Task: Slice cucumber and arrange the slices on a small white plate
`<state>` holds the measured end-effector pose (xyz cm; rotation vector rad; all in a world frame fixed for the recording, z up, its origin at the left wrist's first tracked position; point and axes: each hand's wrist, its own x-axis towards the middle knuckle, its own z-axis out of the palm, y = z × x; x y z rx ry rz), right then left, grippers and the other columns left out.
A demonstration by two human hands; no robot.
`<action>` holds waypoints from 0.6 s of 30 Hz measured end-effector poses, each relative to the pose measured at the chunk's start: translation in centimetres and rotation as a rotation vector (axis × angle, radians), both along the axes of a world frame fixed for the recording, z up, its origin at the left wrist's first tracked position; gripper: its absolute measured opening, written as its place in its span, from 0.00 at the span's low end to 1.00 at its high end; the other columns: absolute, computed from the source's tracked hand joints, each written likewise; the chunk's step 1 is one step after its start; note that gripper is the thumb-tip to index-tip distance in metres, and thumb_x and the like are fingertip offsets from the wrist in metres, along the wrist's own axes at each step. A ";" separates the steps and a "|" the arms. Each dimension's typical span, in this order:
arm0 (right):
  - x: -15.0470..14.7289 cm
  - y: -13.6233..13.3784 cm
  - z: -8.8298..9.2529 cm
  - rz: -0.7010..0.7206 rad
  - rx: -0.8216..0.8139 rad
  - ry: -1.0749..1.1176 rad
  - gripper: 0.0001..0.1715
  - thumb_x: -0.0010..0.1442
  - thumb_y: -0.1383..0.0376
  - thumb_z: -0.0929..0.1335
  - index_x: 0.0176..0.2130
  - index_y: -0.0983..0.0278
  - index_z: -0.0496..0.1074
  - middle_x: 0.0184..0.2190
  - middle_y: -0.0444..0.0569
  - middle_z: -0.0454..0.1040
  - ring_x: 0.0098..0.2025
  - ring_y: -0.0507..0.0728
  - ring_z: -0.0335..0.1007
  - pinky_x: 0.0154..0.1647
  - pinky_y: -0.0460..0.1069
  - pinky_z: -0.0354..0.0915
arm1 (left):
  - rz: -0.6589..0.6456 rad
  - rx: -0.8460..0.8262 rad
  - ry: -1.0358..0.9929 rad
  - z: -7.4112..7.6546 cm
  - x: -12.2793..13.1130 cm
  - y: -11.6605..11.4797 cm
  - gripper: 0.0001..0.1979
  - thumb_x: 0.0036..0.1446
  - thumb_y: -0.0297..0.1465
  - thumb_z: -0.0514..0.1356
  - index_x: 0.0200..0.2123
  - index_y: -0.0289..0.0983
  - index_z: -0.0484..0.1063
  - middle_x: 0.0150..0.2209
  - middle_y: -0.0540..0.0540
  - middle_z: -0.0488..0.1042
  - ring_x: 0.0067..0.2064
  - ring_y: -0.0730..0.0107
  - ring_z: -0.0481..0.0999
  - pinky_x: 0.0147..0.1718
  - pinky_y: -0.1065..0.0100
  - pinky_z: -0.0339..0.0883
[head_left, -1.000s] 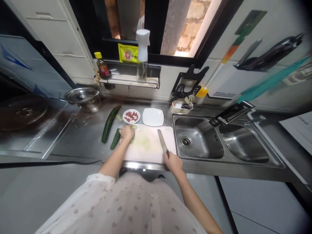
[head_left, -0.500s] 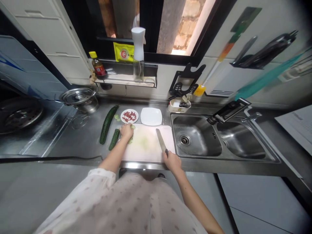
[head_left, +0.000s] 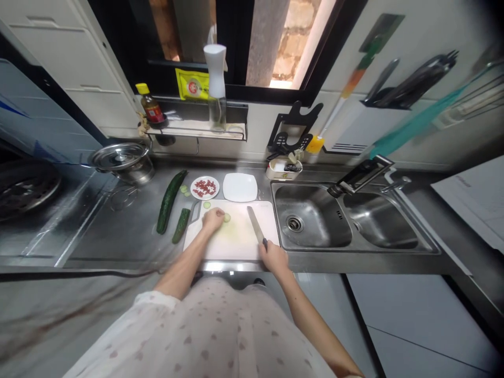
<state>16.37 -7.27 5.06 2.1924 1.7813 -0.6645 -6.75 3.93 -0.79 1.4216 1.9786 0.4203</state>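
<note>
On the white cutting board (head_left: 240,247), my left hand (head_left: 213,219) has its fingertips pinched at a pale green cucumber slice (head_left: 227,217). Another slice (head_left: 207,205) lies near the board's top left. My right hand (head_left: 274,256) is wrapped round the black handle of a knife (head_left: 255,224), whose blade rests over the board's right part, pointing away from me. Left of the board are a cut piece of cucumber (head_left: 181,226) and a long cucumber (head_left: 170,202), with a few slices (head_left: 184,189) beside it.
Behind the board stand a plate of chopped red pieces (head_left: 205,188) and a bare white plate (head_left: 240,187). A double sink (head_left: 315,218) is at the right. A lidded steel pot (head_left: 128,163) stands at the back left, below a shelf (head_left: 197,128) with bottles.
My left hand has moved from the board's left edge to the right, onto the board, with a slice at its fingertips. The view has shifted slightly; my right hand still grips the knife.
</note>
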 end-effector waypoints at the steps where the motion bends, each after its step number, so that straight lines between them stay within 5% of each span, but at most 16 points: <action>1: 0.0 0.0 0.0 0.002 -0.001 0.000 0.27 0.68 0.53 0.54 0.49 0.65 0.70 0.42 0.59 0.77 0.47 0.62 0.73 0.43 0.50 0.62 | -0.017 -0.005 0.014 0.0 0.4 -0.3 0.09 0.53 0.32 0.59 0.38 0.43 0.75 0.40 0.50 0.79 0.43 0.67 0.76 0.40 0.69 0.63; 12: -1.3 -1.4 1.1 0.109 0.024 0.062 0.25 0.68 0.52 0.55 0.49 0.62 0.70 0.41 0.55 0.77 0.46 0.59 0.73 0.41 0.48 0.60 | -0.157 0.041 0.292 0.7 1.0 -0.3 0.13 0.56 0.31 0.54 0.42 0.43 0.75 0.46 0.43 0.77 0.51 0.56 0.70 0.49 0.58 0.58; 18: -2.2 -1.8 1.4 0.181 -0.007 0.059 0.24 0.67 0.52 0.57 0.50 0.62 0.70 0.42 0.55 0.77 0.46 0.59 0.73 0.42 0.48 0.60 | -0.169 -0.040 0.293 -0.2 0.6 1.2 0.13 0.53 0.33 0.57 0.42 0.43 0.74 0.46 0.43 0.77 0.52 0.53 0.70 0.49 0.56 0.58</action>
